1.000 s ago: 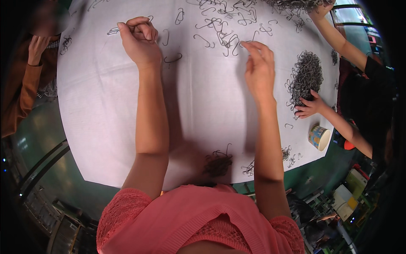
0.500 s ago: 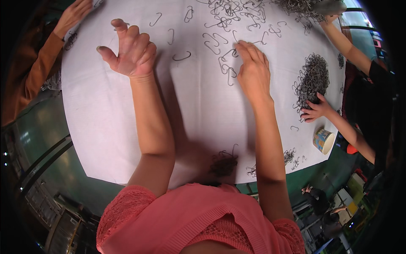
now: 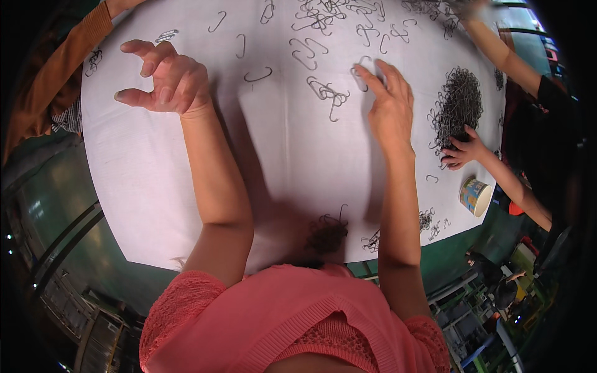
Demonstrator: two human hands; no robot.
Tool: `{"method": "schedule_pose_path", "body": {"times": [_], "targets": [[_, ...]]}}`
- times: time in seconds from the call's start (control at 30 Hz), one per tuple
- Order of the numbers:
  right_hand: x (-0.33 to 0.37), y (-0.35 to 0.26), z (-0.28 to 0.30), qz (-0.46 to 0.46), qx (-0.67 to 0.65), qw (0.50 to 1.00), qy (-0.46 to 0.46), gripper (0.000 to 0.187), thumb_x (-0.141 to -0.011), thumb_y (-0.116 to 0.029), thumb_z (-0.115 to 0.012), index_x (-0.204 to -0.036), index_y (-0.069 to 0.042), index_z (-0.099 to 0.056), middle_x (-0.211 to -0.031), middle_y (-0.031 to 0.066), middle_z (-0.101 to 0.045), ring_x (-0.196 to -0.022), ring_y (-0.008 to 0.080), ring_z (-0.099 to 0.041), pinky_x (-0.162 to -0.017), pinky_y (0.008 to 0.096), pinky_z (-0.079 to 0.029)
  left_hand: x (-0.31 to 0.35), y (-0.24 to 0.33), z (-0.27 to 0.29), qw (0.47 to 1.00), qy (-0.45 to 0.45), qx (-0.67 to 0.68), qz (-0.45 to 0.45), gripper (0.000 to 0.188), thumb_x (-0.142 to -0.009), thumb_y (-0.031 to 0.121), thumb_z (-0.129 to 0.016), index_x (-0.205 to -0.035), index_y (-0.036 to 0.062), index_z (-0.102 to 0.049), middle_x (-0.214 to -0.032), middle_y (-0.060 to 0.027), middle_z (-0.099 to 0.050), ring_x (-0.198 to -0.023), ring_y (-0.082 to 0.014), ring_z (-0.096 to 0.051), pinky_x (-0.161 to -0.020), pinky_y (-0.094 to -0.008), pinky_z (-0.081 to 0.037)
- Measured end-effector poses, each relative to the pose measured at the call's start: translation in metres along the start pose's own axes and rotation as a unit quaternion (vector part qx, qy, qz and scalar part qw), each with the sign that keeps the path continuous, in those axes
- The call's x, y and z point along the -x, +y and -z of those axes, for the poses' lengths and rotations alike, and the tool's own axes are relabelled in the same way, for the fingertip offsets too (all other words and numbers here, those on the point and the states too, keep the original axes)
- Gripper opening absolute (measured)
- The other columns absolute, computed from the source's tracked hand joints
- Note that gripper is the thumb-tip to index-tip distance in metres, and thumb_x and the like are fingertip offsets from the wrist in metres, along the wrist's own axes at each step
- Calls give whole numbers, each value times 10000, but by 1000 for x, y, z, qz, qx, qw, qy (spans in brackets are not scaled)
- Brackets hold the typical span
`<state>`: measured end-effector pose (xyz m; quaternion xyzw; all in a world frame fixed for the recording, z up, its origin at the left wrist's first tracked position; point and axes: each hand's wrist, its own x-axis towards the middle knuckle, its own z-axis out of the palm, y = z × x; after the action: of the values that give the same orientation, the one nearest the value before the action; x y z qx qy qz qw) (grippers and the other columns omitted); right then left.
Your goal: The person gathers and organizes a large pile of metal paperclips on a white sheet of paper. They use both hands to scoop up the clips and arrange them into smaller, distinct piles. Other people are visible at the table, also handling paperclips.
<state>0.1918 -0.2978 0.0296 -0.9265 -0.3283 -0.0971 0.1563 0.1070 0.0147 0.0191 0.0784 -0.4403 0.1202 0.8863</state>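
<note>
My left hand [image 3: 166, 78] is held over the left part of the table, palm turned partly up, thumb and fingers apart with nothing between them. Just beyond its fingertips lies a small row of wire hooks [image 3: 166, 36]. On the right, my right hand [image 3: 392, 102] reaches over the cloth with its fingers spread. Its index fingertip touches or hovers at a single S-shaped wire hook [image 3: 359, 76]; I cannot tell which. Left of that hand lies a tangled cluster of hooks [image 3: 329, 93]. A single hook [image 3: 258, 76] rests between my hands.
White cloth [image 3: 143, 199] covers the table. Loose hooks [image 3: 320, 15] spread across the far side. At right, a co-worker's hand [image 3: 465, 152] touches a big hook pile [image 3: 459, 102] near a paper cup [image 3: 476, 196]. A dark hook heap [image 3: 328, 235] sits close to me. Another person's sleeve [image 3: 53, 93] is far left.
My left hand has shifted left and nearer, its fingers curling somewhat. My right hand has moved slightly right, off the hook cluster, and its fingers have spread. The far-left person's hand has moved away.
</note>
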Motion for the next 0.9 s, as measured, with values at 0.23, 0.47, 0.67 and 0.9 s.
{"method": "schedule_pose_path", "body": {"times": [0.23,0.47,0.67,0.9], "targets": [[15,-25,-3,2,-44,999,1,427,-711,92,-538,-1046,-139,-665,-1203,49,-534,-1185,262,-470,-1001,503,-349,-3,-2,7,999,-35,12,28,698,-816,444,-659,-1388,191,-348,-1213,-66,-496,-883,-187,-580,-524,-270,-546],[21,-55,9,63,-137,988,-38,392,-678,114,-552,-960,-127,-676,-1176,17,-542,-1191,260,-468,-1015,554,-328,-2,-5,9,999,-38,14,29,707,-820,445,-653,-1395,191,-328,-1230,-73,-480,-923,-211,-573,-544,-290,-566],[-20,0,1,-50,-98,993,33,426,-684,112,-531,-1022,-106,-671,-1223,48,-538,-1154,257,-492,-1013,478,-356,-2,-6,6,999,-32,7,21,699,-828,425,-650,-1397,187,-321,-1229,-80,-477,-933,-215,-571,-523,-285,-568],[-30,15,-2,-29,-12,999,-30,339,-687,90,-554,-930,-112,-676,-1015,43,-621,-980,250,-557,-966,388,-397,0,-8,5,1000,-20,2,6,704,-827,427,-654,-1395,181,-320,-1233,-94,-475,-949,-220,-575,-518,-291,-572]]}}
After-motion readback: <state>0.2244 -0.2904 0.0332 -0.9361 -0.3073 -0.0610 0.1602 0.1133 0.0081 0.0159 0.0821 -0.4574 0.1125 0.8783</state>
